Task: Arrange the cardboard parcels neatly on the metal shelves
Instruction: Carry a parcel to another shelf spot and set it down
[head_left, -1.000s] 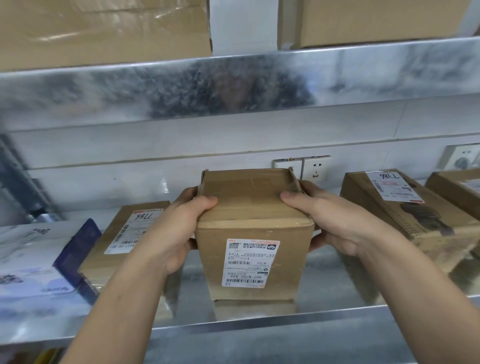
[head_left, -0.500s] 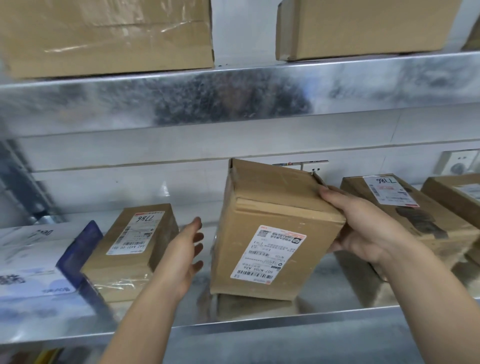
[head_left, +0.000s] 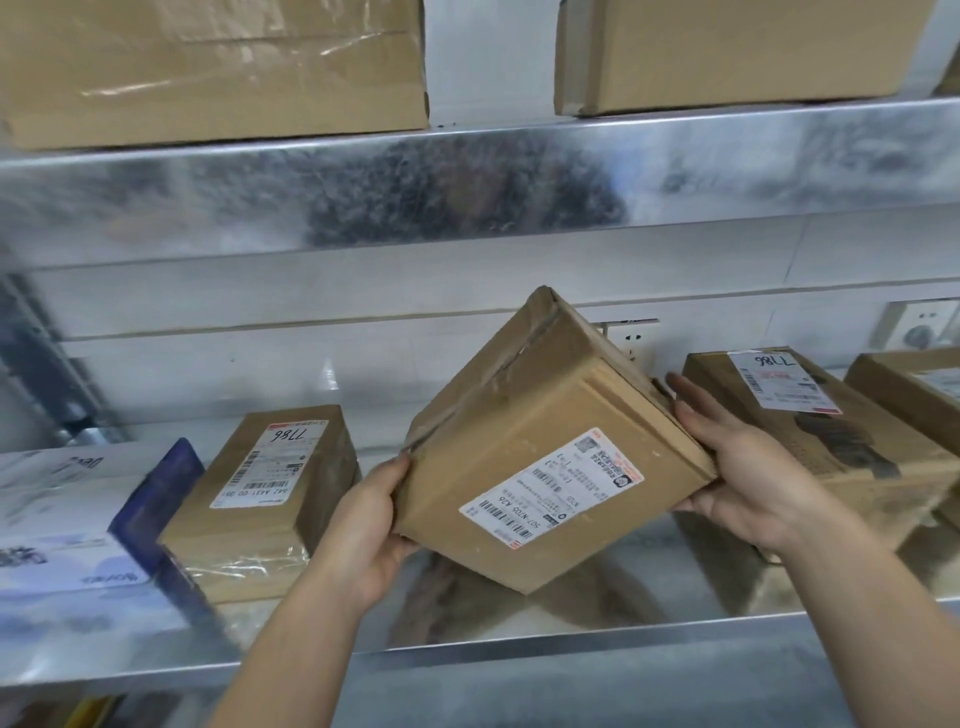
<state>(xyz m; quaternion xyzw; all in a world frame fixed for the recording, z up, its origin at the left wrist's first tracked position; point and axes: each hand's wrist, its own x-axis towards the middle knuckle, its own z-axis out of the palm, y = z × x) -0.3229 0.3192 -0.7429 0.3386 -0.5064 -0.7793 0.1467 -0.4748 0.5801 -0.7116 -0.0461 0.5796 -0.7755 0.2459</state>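
Head view gives me both grips on 1 tilted cardboard parcel, held over the middle of the lower shelf, near its front edge. The left grip wraps the parcel's lower left corner, thumb along the edge of the labelled face, fingers hidden behind. The right grip cups the raised right end, fingers laid along the far side and thumb curled beneath. The white label faces me. The lowest corner points down at the shelf; I cannot tell whether it touches.

Left of it, a taped parcel marked 7786 lies flat beside a blue-and-white box at the shelf's left end. A nearer right parcel lies just behind the right grip, and a far right parcel lies beyond it. The upper shelf carries a left carton and a right carton.
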